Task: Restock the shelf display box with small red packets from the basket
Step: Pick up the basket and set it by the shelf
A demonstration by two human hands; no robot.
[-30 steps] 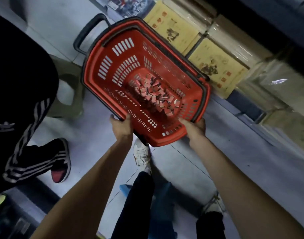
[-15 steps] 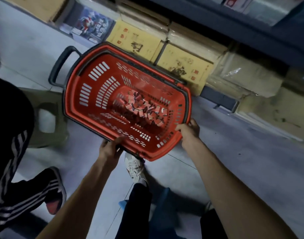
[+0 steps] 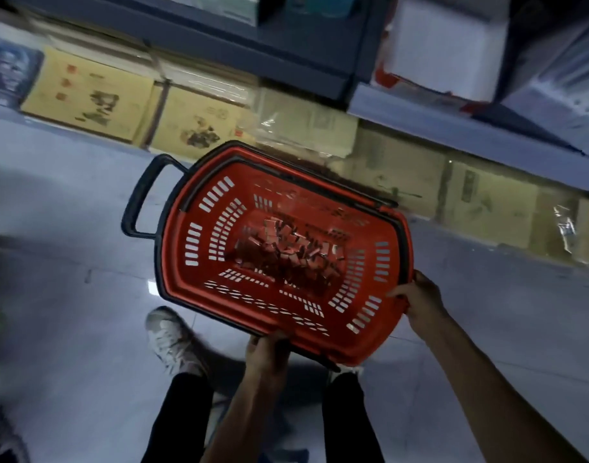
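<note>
Change: my red basket has swung right, toward the shelf.
Grip: my left hand and right hand are closed on its near rim.
Handling: stiff basket; the red packets inside are light and loose.

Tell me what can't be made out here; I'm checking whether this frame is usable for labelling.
Head view only:
- Red packets: motion blur, print and count unreadable.
- Left hand fingertips: hidden under the basket rim.
- Right hand fingers: behind the basket corner.
- Shelf goods: cut by top edge, blurred.
- Display box: cannot be identified.
</note>
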